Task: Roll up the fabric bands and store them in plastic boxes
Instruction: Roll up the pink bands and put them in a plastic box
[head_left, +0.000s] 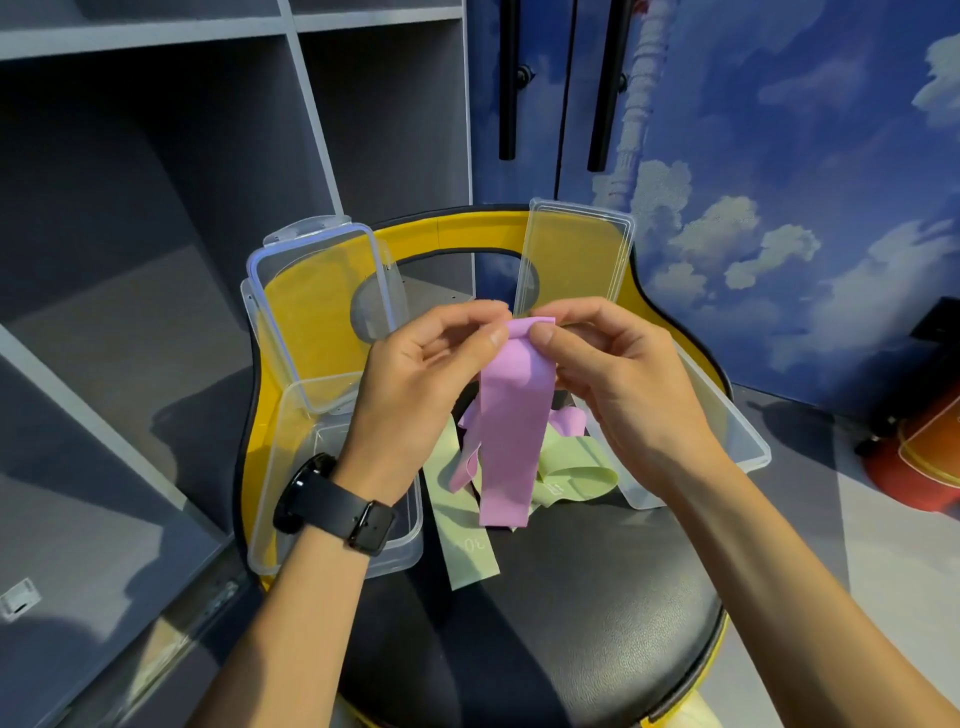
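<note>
Black chair seat (545, 613) with a yellow back fills my view, a clear box at each side. My left hand (415, 374) and right hand (623, 379) both pinch the top edge of a pink band (511, 431), which hangs down over loose green bands (576, 478) lying between the left box (332, 519) and the right box (737, 436).

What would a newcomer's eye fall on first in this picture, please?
First, the pink band at centre, its top end pinched by the left hand and right hand. Below lie green bands on the black seat, flanked by two open clear boxes.
</note>
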